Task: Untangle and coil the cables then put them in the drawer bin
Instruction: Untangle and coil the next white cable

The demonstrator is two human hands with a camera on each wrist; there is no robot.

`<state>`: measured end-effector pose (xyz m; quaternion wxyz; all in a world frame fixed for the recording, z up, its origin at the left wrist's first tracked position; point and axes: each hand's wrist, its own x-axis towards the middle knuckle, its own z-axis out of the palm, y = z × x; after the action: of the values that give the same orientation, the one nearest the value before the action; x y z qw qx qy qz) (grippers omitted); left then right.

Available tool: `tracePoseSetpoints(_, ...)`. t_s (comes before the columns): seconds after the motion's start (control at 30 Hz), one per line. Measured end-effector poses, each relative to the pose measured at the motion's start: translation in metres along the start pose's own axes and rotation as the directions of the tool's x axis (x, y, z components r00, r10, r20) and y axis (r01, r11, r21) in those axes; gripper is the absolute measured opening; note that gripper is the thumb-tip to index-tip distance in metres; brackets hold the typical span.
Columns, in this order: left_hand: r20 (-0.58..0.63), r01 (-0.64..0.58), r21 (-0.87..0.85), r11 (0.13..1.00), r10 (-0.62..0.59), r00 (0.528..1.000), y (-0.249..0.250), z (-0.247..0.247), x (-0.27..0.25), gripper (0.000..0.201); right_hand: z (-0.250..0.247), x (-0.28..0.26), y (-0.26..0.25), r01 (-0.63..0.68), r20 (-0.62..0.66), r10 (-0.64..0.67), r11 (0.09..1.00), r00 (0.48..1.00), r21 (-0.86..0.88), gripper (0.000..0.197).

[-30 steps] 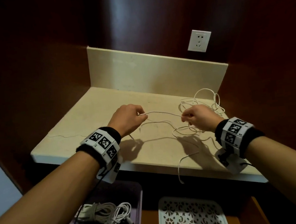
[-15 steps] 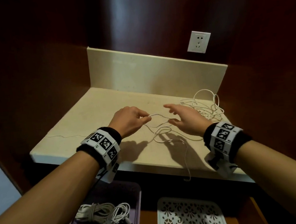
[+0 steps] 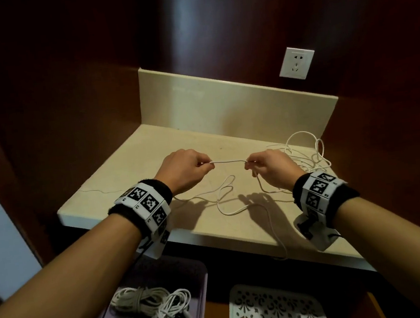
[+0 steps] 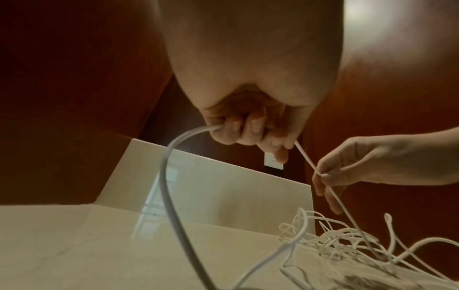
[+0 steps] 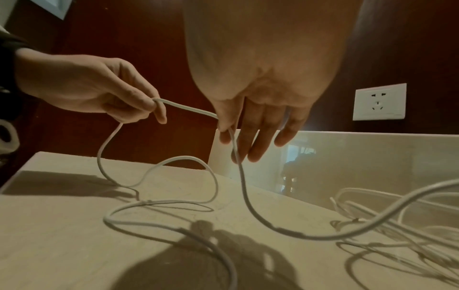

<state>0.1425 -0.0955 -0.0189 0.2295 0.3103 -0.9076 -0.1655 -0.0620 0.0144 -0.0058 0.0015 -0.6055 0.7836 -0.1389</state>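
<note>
Left grip [image 3: 184, 170] curled around white cable [image 3: 227, 161], right grip [image 3: 269, 168] pinching same cable between thumb and forefinger, short span stretched between, both raised above tabletop [image 3: 132, 166]. Rest of cable looping loose across tabletop, trailing over front edge, running back into tangled heap [image 3: 306, 154] at right rear. Below, purple drawer bin [image 3: 203, 282] holding coiled cables [image 3: 151, 310], white patterned tray [image 3: 277, 308] beside.

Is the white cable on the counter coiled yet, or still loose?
Still loose. The white cable runs between left hand and right hand; the rest sprawls in a tangle on the counter.
</note>
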Motion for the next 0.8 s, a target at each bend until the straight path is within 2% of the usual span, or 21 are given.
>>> tracePoseSetpoints(0.23,-0.003,0.002,-0.131,0.991,-0.002,1.0,0.004,0.003,0.003,0.027,0.013,-0.002,-0.012,0.009,-0.012,-0.007,0.986,1.0,0.165,0.021)
tracePoseSetpoints(0.4,-0.055,-0.01,-0.253,0.967,-0.005,0.998,0.005,0.005,0.002,0.022,0.015,0.0,-0.023,0.063,-0.031,-0.058,0.981,0.998,0.185,0.022)
tracePoseSetpoints(0.5,-0.072,-0.019,-0.309,0.951,-0.003,0.997,0.005,0.004,0.003,0.021,0.021,0.001,-0.029,0.058,0.01,-0.061,0.98,0.998,0.191,0.022)
tracePoseSetpoints(0.7,-0.047,0.026,-0.083,0.996,-0.03,0.998,-0.01,0.0,0.005,0.023,0.034,0.004,-0.031,0.01,0.114,-0.025,0.991,0.993,0.132,0.032)
tracePoseSetpoints(0.8,-0.057,0.08,0.034,0.996,-0.078,0.995,-0.018,-0.001,0.005,0.025,0.034,0.005,-0.028,-0.032,0.111,0.015,0.987,0.994,0.155,0.026)
